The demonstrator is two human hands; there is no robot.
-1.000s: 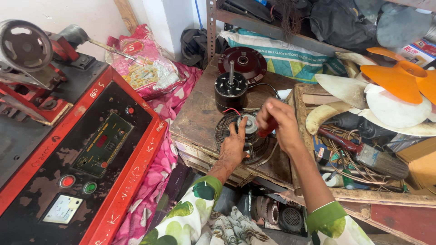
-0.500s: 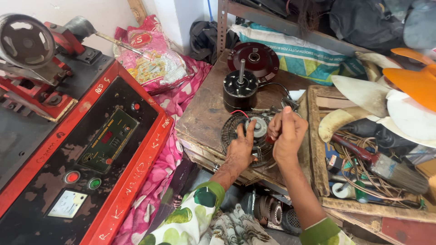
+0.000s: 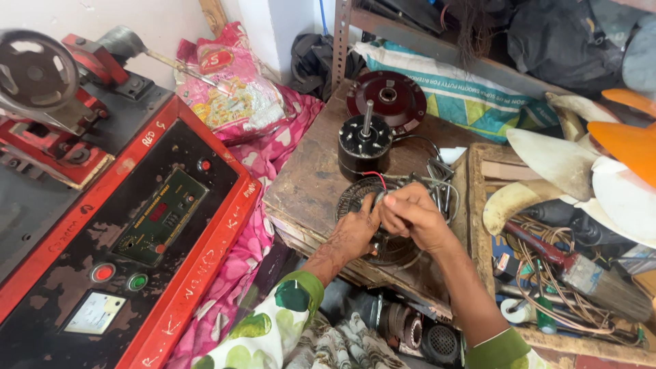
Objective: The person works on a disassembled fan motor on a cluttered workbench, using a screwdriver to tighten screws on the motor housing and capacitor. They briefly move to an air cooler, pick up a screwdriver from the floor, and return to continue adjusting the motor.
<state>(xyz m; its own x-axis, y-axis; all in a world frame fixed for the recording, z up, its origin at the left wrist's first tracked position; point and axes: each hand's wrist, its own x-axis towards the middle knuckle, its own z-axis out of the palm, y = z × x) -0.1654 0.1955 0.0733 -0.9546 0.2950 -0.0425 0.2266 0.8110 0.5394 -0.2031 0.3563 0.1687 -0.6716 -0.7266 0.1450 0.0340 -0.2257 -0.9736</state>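
The left hand (image 3: 354,232) is resting on the round dark wound stator with copper windings (image 3: 383,225), which is lying flat on the worn wooden table (image 3: 307,164); its fingers are curled over the stator's near-left rim, pressing rather than gripping. A second ago this hand was lying lower on the rim with fingers spread; it is now sitting closer in, meeting the other hand over the centre. The right hand (image 3: 412,215) is closing over the stator's middle, fingertips pinched together on something small; what it is pinching cannot be told. Earlier this hand was raised higher, near the thin red wire (image 3: 374,179); it is now working lower, at the stator face. The stator itself is lying where it lay before, so the work is staying at the hub or leads.

Just beyond both hands, a black cylindrical motor with an upright steel shaft (image 3: 364,140) is standing. Well to the left of the left hand, a red-framed machine with a dark control panel (image 3: 147,225) is standing.
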